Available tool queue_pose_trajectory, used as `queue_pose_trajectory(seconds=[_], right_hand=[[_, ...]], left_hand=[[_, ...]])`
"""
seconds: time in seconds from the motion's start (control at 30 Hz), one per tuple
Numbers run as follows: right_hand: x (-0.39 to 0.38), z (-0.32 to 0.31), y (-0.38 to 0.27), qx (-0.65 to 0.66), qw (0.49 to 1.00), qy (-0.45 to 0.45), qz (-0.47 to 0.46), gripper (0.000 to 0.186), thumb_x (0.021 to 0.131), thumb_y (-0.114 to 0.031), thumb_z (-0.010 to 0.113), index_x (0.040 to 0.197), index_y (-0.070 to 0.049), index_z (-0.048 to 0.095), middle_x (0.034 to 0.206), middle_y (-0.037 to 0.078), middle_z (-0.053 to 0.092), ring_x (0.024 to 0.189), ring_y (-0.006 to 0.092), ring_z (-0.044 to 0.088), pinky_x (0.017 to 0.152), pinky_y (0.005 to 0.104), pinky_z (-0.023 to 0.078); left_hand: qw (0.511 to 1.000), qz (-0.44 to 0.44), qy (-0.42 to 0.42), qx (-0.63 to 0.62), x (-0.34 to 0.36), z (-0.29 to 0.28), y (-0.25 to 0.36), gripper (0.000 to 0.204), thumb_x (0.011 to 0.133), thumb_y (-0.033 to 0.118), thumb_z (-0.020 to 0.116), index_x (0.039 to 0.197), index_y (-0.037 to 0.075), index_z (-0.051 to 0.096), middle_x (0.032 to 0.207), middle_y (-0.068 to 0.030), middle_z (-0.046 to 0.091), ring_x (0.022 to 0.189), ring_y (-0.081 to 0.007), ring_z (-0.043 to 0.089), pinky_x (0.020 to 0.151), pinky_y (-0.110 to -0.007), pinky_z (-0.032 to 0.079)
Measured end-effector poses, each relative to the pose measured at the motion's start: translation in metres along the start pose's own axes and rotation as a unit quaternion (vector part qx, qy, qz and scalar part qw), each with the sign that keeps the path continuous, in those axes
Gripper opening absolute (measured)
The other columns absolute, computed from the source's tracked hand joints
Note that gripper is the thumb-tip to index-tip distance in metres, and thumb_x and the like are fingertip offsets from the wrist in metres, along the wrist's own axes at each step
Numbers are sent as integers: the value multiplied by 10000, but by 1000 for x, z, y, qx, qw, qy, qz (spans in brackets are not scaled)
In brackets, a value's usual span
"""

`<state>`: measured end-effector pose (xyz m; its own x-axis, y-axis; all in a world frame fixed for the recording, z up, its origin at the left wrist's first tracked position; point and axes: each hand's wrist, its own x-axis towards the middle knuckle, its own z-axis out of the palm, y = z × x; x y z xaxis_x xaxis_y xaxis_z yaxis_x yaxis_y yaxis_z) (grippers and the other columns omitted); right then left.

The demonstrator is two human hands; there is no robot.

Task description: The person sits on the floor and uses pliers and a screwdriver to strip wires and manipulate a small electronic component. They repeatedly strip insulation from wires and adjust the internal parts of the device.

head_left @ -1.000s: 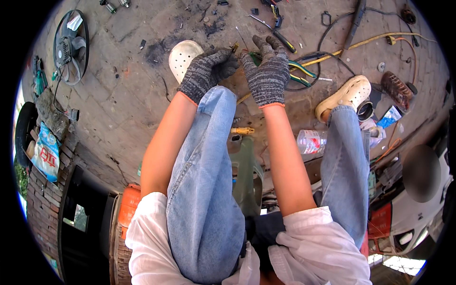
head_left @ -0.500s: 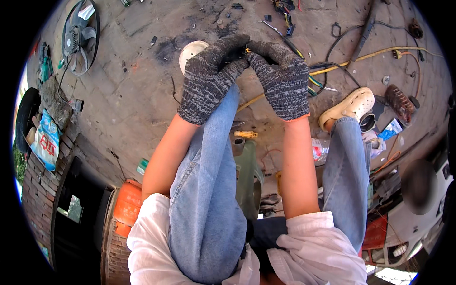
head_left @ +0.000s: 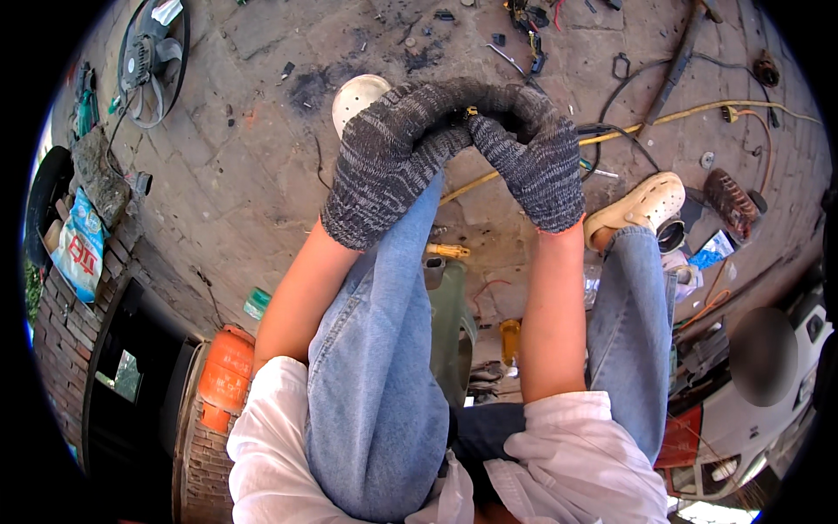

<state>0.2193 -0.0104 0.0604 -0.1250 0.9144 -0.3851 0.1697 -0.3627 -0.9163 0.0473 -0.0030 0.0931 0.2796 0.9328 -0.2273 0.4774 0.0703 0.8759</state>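
Observation:
My left hand (head_left: 384,157) and my right hand (head_left: 532,148) both wear dark grey knitted gloves and meet above my raised left knee. Their fingers curl toward each other and pinch a small yellow-and-black piece (head_left: 472,111) between the fingertips. Most of that piece is hidden by the gloves, so its kind does not show. Just left of the left glove is the cream clog (head_left: 353,98) on my left foot. A yellow cable (head_left: 628,134) runs out on the ground beyond the right glove.
A fan (head_left: 144,65) lies far left, above a blue-and-white bag (head_left: 83,249). An orange gas cylinder (head_left: 229,367) stands lower left. Between my legs are a green can (head_left: 447,319) and a yellow handle (head_left: 449,251). Loose wiring (head_left: 526,26) and a dark bar (head_left: 676,65) lie ahead.
Both gloved hands have shifted slightly down and to the right in the view. Their upper fingers now overlap more, and the small piece stays between the fingertips.

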Motion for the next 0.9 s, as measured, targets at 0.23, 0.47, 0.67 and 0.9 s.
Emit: queue_pose_trajectory(seconds=[0.23, 0.47, 0.67, 0.9], right_hand=[[-11, -3, 5, 46, 997, 38, -46, 253, 693, -67, 731, 915, 23, 651, 825, 89, 675, 724, 128, 632, 673, 270, 527], [-14, -10, 6, 155, 988, 13, 15, 247, 670, -21, 734, 902, 15, 656, 816, 63, 665, 747, 104, 613, 673, 259, 525], [-14, -2, 0, 131, 991, 5, -28, 207, 672, -10, 704, 867, 16, 640, 826, 67, 663, 764, 112, 607, 702, 263, 521], [-13, 0, -1, 121, 992, 8, -30, 189, 712, -31, 704, 886, 21, 649, 848, 66, 667, 759, 104, 607, 718, 264, 519]], left_hand=[[998, 15, -55, 33, -3, -10, 26, 428, 778, 127, 712, 1189, 90, 599, 1011, -116, 671, 910, -224, 671, 807, -333, 525], [996, -29, -69, -54, -10, -1, 28, 468, 772, 61, 717, 1214, 64, 563, 1088, -98, 641, 951, -184, 656, 837, -316, 526], [977, -91, -20, -190, -17, 2, 25, 439, 772, 6, 712, 1172, 10, 533, 1100, -109, 595, 958, -178, 631, 809, -301, 542], [932, -156, 12, -327, -20, 7, 16, 449, 767, -20, 703, 1180, -5, 528, 1068, -108, 623, 964, -172, 628, 832, -297, 535]])
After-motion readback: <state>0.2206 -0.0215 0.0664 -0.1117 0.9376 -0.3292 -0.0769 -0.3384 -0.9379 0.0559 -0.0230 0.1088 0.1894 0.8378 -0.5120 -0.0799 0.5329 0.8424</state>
